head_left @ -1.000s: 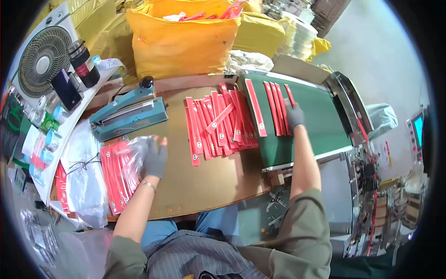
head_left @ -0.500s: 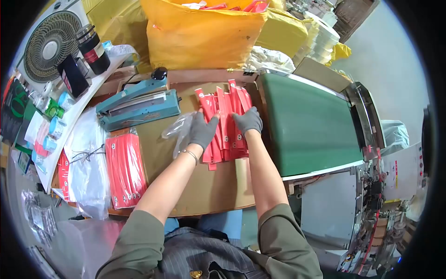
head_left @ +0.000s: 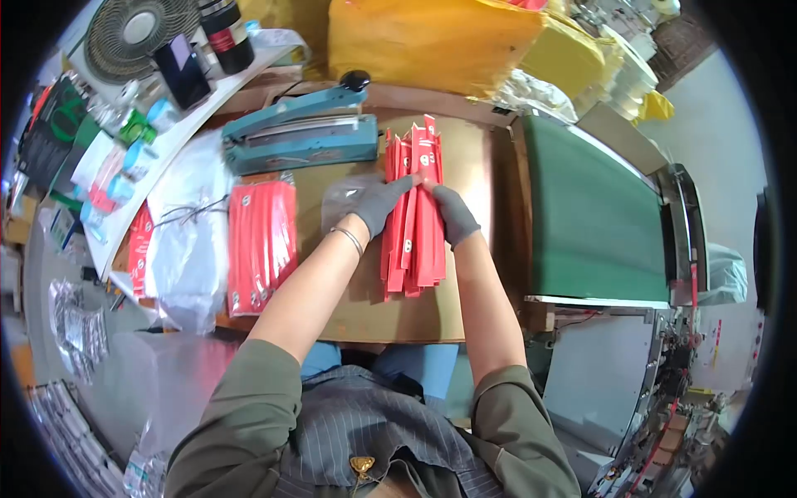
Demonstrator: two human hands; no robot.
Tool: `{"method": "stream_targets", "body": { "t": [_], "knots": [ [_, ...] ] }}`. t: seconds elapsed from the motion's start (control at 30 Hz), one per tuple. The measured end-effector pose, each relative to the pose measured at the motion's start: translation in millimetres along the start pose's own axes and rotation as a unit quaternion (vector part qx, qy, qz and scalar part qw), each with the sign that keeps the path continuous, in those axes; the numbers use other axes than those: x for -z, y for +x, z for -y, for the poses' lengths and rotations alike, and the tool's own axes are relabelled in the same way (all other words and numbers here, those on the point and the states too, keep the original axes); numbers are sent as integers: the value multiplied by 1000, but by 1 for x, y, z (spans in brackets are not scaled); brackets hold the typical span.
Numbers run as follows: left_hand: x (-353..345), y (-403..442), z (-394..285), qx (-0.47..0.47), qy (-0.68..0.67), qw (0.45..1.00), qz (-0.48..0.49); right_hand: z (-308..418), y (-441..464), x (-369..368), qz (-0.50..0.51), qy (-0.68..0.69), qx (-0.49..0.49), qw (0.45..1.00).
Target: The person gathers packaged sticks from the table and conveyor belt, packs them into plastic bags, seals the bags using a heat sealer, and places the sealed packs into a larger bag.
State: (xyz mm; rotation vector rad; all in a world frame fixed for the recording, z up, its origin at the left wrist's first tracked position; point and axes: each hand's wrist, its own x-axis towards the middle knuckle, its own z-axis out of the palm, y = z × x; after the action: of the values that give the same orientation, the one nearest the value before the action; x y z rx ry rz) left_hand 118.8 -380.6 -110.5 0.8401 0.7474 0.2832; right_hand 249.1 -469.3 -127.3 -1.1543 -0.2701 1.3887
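A bundle of long, narrow red packets (head_left: 427,236) with small white round marks is gathered between my hands over the cardboard-topped table. My left hand (head_left: 382,203), in a grey glove with bare fingertips, presses on the bundle's left side. My right hand (head_left: 455,216), gloved the same way, is closed against the right side. Both thumbs meet near the top of the bundle, and the packet ends are uneven. Behind my left hand lies a crumpled clear plastic bag (head_left: 344,195). Further left is a clear-wrapped pack of red packets (head_left: 261,245).
A blue hand-lever bag sealer (head_left: 303,141) stands at the back left. White plastic bags (head_left: 191,249) lie beside the wrapped pack. To the right is a green conveyor belt (head_left: 594,216). A large yellow sack (head_left: 423,46) stands behind the table; a side shelf holds a phone (head_left: 181,73).
The spread-out red packets have been squeezed into a narrower bundle as my hands came closer together. The camera view has shifted, so the surroundings sit further right and higher.
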Motion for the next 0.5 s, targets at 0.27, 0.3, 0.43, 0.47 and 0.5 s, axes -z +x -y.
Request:
{"method": "stream_targets", "body": {
  "t": [0.27, 0.3, 0.43, 0.47, 0.5],
  "knots": [
    [12, -110, -30, -356, 138, 918, 108, 11, -97, -72, 120, -112, 309, 937],
    [16, -121, -36, -385, 224, 891, 87, 14, -105, -74, 140, -110, 258, 949],
    [47, -126, -11, -428, 359, 821, 119, 5, -130, -88, 153, -172, 317, 920],
    [43, -132, -5, -427, 355, 823, 117, -4, -135, -96, 154, -174, 314, 920],
    [37, -139, 2, -413, 362, 829, 109, -13, -140, -106, 124, -187, 336, 915]
  ]
}}
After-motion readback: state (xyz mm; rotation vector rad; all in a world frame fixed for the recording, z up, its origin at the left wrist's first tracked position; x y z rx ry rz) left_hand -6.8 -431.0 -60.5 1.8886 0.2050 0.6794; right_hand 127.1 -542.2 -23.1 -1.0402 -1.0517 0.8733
